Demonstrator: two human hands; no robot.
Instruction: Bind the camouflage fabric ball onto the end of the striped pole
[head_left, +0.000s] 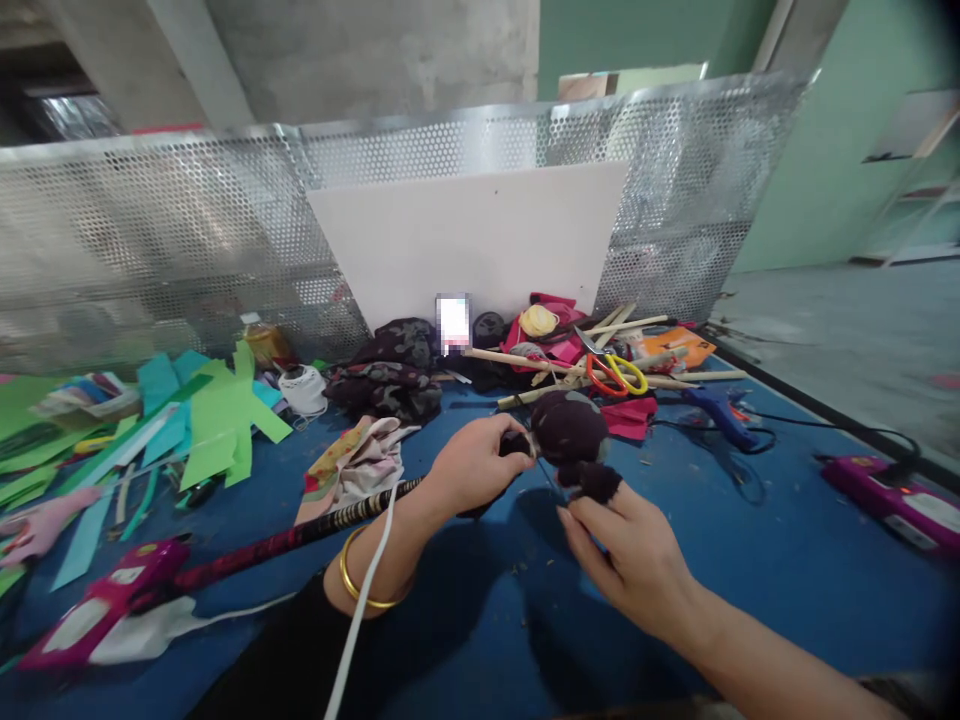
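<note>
A dark maroon stuffed fabric figure point(570, 428) with a round head and small limbs is held above the blue table point(750, 570). My left hand point(472, 465), with a gold bangle on the wrist, is closed around the figure's left side. My right hand point(634, 545) pinches a lower limb of the figure point(596, 482) between fingertips. A thin needle-like line seems to run between the two hands, too fine to be sure.
Pink glue guns lie at the left point(105, 600) and right point(892, 495). Green and teal paper pieces point(217, 420) cover the left. Scissors point(615, 372), wooden sticks, a blue glue gun point(720, 415) and fabric scraps point(390, 380) sit behind. A perforated metal screen point(150, 240) stands at the back.
</note>
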